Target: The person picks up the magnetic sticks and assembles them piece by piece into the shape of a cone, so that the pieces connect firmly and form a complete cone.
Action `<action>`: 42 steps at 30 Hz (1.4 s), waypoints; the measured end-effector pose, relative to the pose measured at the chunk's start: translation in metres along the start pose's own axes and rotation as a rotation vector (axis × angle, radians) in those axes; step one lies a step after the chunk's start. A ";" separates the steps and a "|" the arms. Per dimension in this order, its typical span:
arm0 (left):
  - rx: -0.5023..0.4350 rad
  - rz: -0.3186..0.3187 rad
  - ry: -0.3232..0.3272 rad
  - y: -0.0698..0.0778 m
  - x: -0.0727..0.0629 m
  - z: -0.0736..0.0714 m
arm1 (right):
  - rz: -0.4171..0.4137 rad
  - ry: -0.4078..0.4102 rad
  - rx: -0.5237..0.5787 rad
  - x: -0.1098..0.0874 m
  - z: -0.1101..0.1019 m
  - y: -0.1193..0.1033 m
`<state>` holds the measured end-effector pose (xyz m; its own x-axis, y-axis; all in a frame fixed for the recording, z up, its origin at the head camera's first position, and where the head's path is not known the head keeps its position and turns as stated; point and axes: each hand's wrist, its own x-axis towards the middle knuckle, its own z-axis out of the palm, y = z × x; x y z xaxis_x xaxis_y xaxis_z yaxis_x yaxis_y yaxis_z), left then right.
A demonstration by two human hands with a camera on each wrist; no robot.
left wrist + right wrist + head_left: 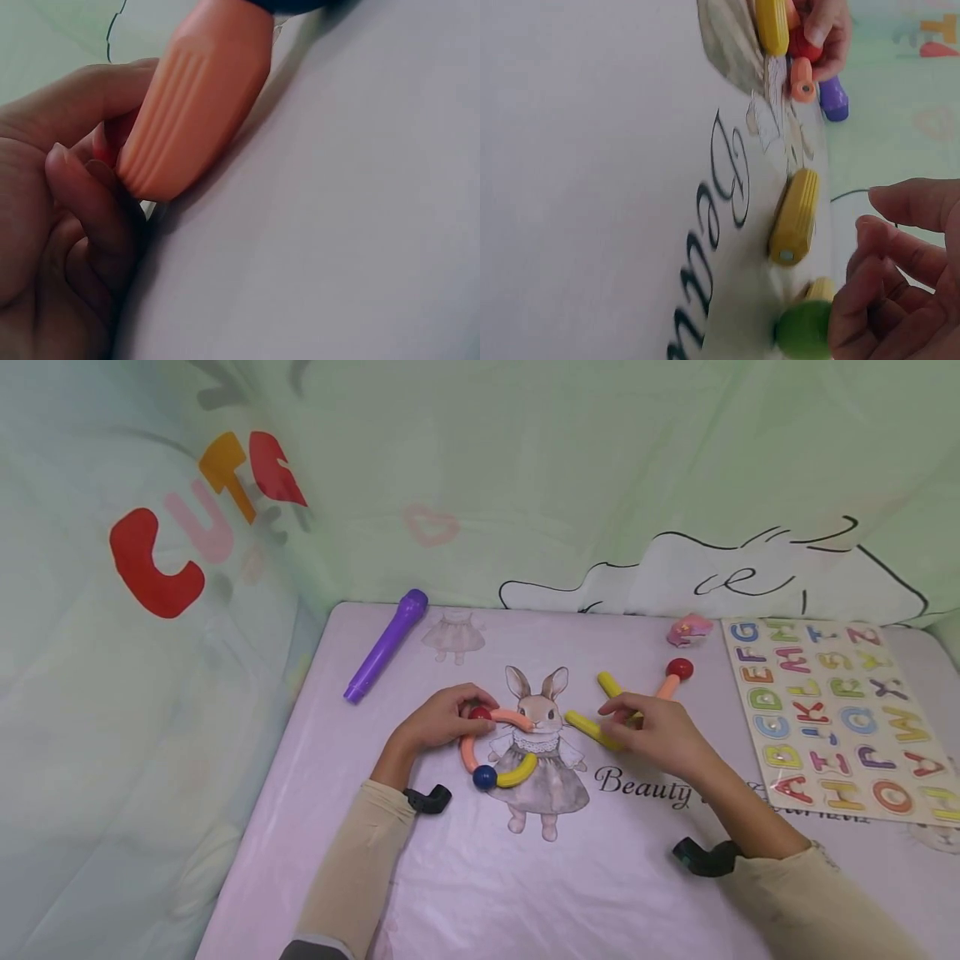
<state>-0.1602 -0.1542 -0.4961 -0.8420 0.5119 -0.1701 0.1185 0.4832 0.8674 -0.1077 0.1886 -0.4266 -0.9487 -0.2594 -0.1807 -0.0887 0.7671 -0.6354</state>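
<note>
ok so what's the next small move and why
Perhaps the right hand should grip the green ball beside it: by the left hand, a blue ball joins the yellow curved rod and the lower orange curved rod, but a gap separates the yellow one from the upper orange curved rod.

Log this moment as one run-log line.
left grip: pinches red ball; right grip: near green ball, holding nothing visible; blue ball: between orange rod and yellow rod; letter board: on table
</note>
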 end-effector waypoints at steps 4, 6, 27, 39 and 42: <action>-0.022 -0.007 0.014 0.000 0.000 -0.001 | 0.031 0.041 -0.027 -0.004 -0.006 0.009; -0.037 -0.004 0.018 -0.001 0.000 -0.001 | 0.050 0.060 -0.033 -0.006 -0.008 0.013; -0.113 -0.022 0.002 -0.005 0.000 -0.001 | 0.069 0.046 -0.128 -0.011 -0.013 0.047; -0.103 -0.017 0.011 -0.002 -0.001 0.000 | 0.084 0.080 -0.165 -0.011 -0.004 0.038; -0.101 -0.014 0.008 -0.002 -0.001 0.001 | 0.090 0.084 -0.194 -0.009 -0.002 0.038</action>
<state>-0.1595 -0.1549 -0.4985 -0.8474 0.4997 -0.1794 0.0534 0.4164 0.9076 -0.1035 0.2212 -0.4476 -0.9766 -0.1418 -0.1618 -0.0520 0.8855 -0.4618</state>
